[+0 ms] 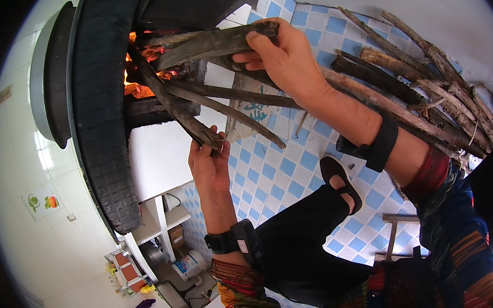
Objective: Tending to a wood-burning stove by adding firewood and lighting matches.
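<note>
My right hand (279,54) grips the near end of a thick piece of firewood (210,44), whose far end reaches into the stove's fire opening. Lower down, my left hand (210,157) holds the end of a darker stick of firewood (171,103) that slants up to the mouth of the fire. Flames and glowing embers (139,89) show behind the wood. Two thinner sticks, one of them curved (238,113), stick out of the opening between my hands. The innermost ends of the wood are hidden in the stove.
A dark stove edge (102,114) and a large metal pan (48,79) stand at the left. Long branches (397,70) are heaped on the tiled floor at the right. A small wooden stool (393,238) is near my legs. Shelves (177,217) hold a white bucket (189,265) at lower left.
</note>
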{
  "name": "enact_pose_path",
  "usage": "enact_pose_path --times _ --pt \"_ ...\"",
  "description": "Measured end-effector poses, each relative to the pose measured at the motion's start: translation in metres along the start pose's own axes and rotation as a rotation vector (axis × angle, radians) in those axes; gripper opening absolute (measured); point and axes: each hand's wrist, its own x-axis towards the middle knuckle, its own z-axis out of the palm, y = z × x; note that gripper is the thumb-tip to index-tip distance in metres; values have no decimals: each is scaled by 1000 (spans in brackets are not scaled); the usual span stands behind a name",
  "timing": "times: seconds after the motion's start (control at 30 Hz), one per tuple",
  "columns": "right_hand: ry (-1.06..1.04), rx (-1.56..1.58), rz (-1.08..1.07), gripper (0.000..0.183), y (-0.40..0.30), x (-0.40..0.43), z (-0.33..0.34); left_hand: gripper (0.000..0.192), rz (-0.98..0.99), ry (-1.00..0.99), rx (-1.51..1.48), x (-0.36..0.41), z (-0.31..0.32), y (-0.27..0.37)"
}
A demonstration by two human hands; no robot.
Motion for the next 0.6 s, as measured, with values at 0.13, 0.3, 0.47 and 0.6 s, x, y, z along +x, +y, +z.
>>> enact_pose_path --times 0.13,0.3,0.47,0.6 --pt "9 80 32 18 2 -8 1 29 -75 10 -89 -2 -1 4" --pt "11 111 94 16 -8 0 4 33 -65 -45 -131 -2 -1 7" --pt "79 143 86 17 -20 4 21 27 -127 46 -211 -5 5 14" --pt "85 163 60 17 -11 5 11 33 408 492 283 -12 22 6"
